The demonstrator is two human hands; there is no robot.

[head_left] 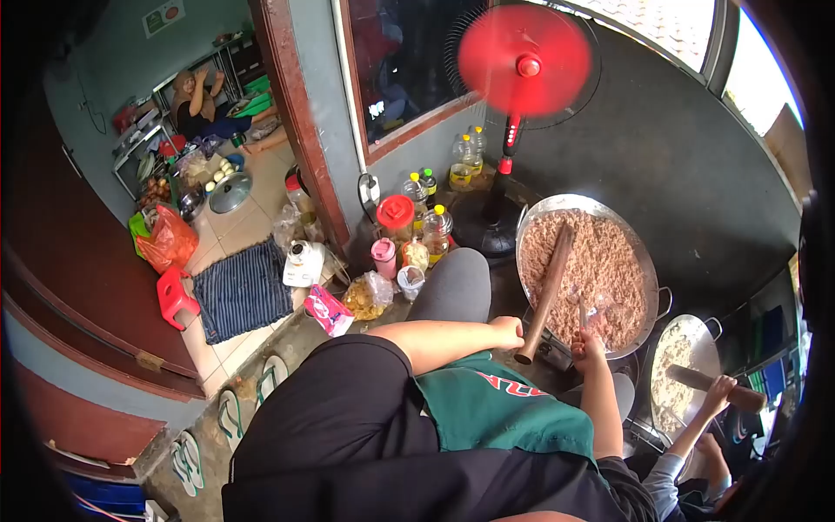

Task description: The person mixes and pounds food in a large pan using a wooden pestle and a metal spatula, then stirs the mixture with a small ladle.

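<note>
A large metal wok [651,270] holds a pinkish-brown crumbly mixture [600,252]. Across its near rim leans a long wooden paddle [550,291], its far end in the mixture. Close beside the paddle's lower end is my left hand [507,332], fingers curled; whether anything is in them is hidden. At the wok's near edge, my right hand [589,344] is closed around something thin, with a clear, shiny part [593,318] over the mixture. I cannot make out what it is.
A red fan [524,65] spins behind the wok. At right, a co-worker's hand [718,396] grips a wooden paddle [696,379] over a second wok [715,358]. Bottles [437,228] and jars stand left of my knee; slippers [230,416] lie on the floor. Another person [196,104] sits indoors.
</note>
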